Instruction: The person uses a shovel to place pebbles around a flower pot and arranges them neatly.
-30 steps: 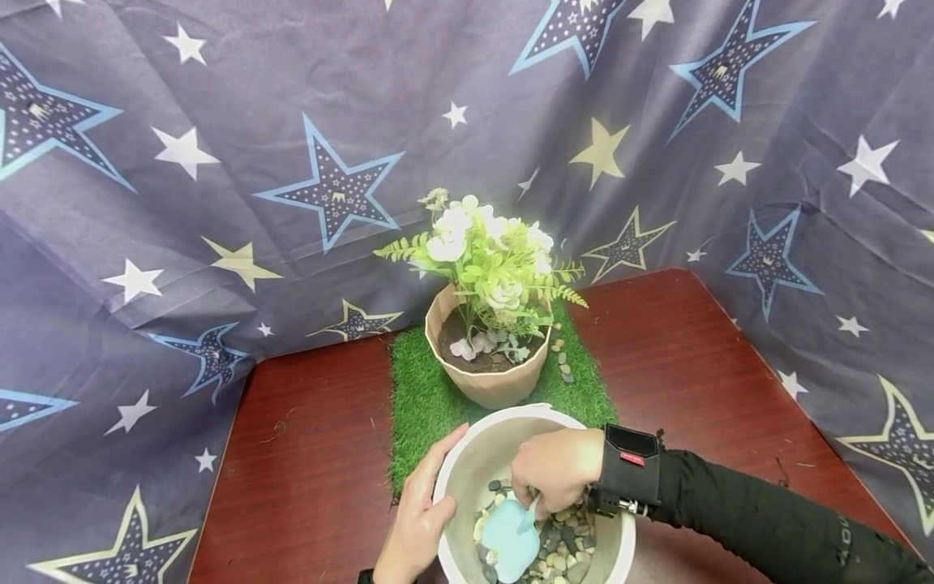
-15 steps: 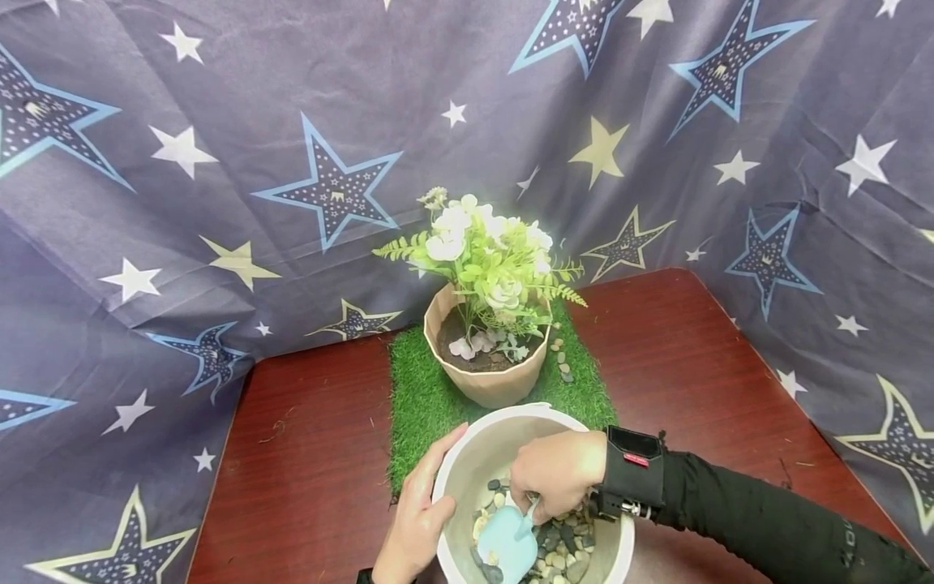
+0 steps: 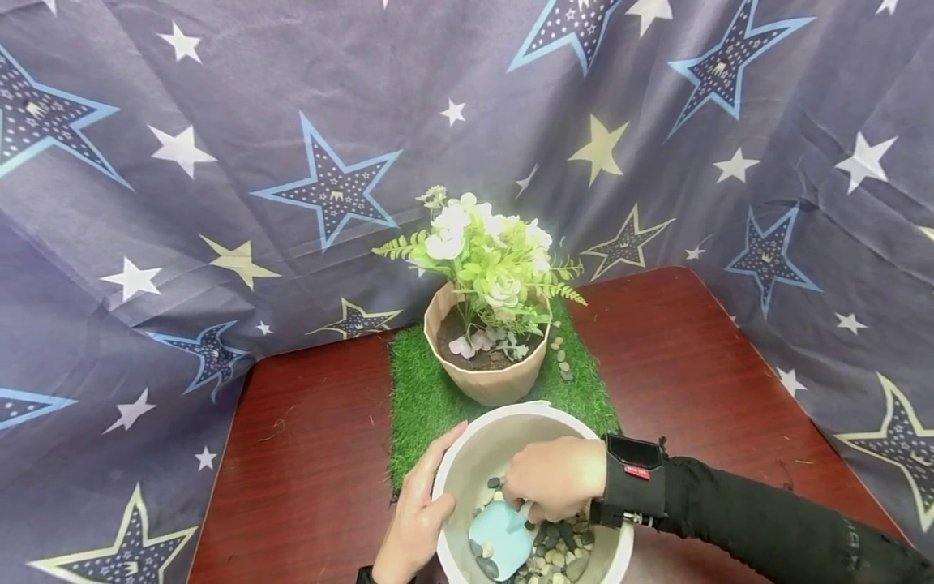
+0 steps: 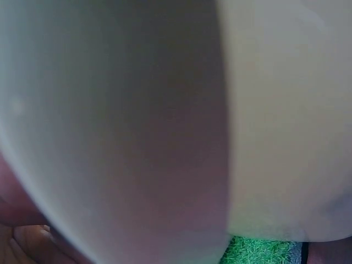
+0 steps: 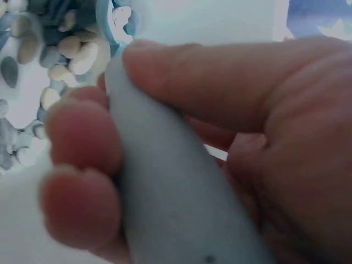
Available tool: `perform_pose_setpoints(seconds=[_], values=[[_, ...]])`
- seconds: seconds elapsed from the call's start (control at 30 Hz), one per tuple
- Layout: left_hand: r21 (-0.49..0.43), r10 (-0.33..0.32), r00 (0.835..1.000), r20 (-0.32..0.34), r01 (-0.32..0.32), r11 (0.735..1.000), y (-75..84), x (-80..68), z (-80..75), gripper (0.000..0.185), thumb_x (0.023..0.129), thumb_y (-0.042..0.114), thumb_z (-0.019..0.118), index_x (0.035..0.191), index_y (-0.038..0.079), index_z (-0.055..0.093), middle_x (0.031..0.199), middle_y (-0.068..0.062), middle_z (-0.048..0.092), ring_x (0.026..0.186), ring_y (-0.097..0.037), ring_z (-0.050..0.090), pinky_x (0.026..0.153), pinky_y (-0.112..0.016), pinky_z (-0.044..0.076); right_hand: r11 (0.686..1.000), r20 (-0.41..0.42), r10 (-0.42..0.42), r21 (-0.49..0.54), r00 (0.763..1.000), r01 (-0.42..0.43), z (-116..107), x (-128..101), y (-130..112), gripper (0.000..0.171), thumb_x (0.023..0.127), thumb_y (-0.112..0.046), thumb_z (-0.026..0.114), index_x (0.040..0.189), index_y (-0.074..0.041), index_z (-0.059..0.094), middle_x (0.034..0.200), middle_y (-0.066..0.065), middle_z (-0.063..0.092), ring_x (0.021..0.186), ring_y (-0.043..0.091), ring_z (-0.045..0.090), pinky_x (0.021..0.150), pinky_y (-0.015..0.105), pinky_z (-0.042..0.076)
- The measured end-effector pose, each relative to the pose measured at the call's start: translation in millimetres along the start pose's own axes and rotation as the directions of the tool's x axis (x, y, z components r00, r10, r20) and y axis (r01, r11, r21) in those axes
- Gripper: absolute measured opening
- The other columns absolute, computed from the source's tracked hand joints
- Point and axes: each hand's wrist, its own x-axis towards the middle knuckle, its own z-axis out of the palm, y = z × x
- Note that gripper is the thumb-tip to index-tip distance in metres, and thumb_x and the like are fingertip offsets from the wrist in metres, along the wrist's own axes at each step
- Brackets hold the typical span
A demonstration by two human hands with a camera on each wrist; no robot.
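Note:
A light-blue toy shovel [image 3: 502, 537] lies with its blade low in a white bucket [image 3: 473, 454], over several grey and cream pebbles [image 3: 558, 556]. A few pebbles rest on the blade's lower left. My right hand [image 3: 556, 477] reaches inside and grips the shovel's handle [image 5: 165, 176], the thumb along it and fingers wrapped underneath, as the right wrist view shows. At the bucket's left side, my left hand [image 3: 417, 511] holds the outer wall, thumb by the rim. The left wrist view is mostly filled by the blurred bucket wall [image 4: 291, 110].
Behind the bucket stands a beige planter [image 3: 492, 385] with soil, white flowers [image 3: 448, 231] and green leaves. It sits on a green turf mat [image 3: 416, 414] on a dark red table [image 3: 306, 470]. Small stones [image 3: 560, 357] lie on the mat. Star-patterned cloth [image 3: 409, 73] surrounds the table.
The shovel blade has shifted slightly left in the bucket and pebbles now show on it. My right hand has moved a little left and down; the left hand stays at the bucket.

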Motion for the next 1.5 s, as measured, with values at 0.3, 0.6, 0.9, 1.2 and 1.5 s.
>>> perform_pose_setpoints(seconds=[0.3,0.6,0.9,1.2,1.5], values=[[0.018,-0.019,1.0,-0.006,0.019,1.0,-1.0,1.3,1.8,0.089,0.066,-0.013,0.049,0.153,0.008,0.049,0.148,-0.012,0.059,0.131,-0.013,0.058,0.104,-0.019,0.047,0.986,0.018,-0.139,0.099,0.99,0.136,-16,-15,15,0.007,0.093,-0.021,0.075,0.098,-0.018,0.073,0.083,-0.016,0.062,0.072,0.002,0.048,0.072,0.013,0.039],[0.105,-0.071,0.997,-0.016,0.072,0.992,4.9,0.3,-2.2,0.094,0.064,-0.013,0.053,0.153,0.019,0.051,0.147,-0.003,0.061,0.131,-0.015,0.059,0.105,-0.019,0.046,0.928,-0.051,-0.231,0.287,0.972,0.236,-19,-36,31,0.008,0.099,-0.021,0.067,0.106,-0.018,0.07,0.083,-0.012,0.055,0.074,-0.004,0.039,0.073,0.011,0.034],[0.154,-0.12,0.993,-0.01,0.12,0.981,9.8,0.5,-6.6,0.096,0.063,-0.015,0.057,0.152,0.021,0.053,0.147,0.0,0.061,0.135,-0.017,0.057,0.111,-0.016,0.04,0.916,-0.177,-0.188,0.322,0.966,0.238,-27,-69,45,0.006,0.101,-0.024,0.065,0.106,-0.023,0.069,0.086,-0.015,0.057,0.078,-0.006,0.045,0.073,0.012,0.04],[0.177,-0.142,0.989,-0.04,0.147,0.973,11.7,-12.6,-23.2,0.095,0.061,-0.016,0.06,0.149,0.019,0.057,0.144,-0.006,0.064,0.122,-0.01,0.063,0.099,-0.017,0.05,0.94,-0.287,-0.032,0.318,0.957,0.127,-38,-116,68,0.009,0.102,-0.027,0.064,0.107,-0.032,0.07,0.088,-0.019,0.061,0.076,-0.005,0.05,0.069,0.016,0.045],[0.109,-0.027,0.997,-0.073,0.035,0.993,3.6,-43.9,-59.4,0.097,0.053,-0.022,0.054,0.147,0.0,0.055,0.131,-0.009,0.07,0.094,-0.006,0.069,0.075,-0.019,0.058,0.908,-0.306,0.107,0.418,0.946,0.032,-34,-152,93,0.011,0.103,-0.028,0.062,0.109,-0.036,0.067,0.093,-0.014,0.066,0.06,-0.003,0.055,0.059,0.021,0.051]])
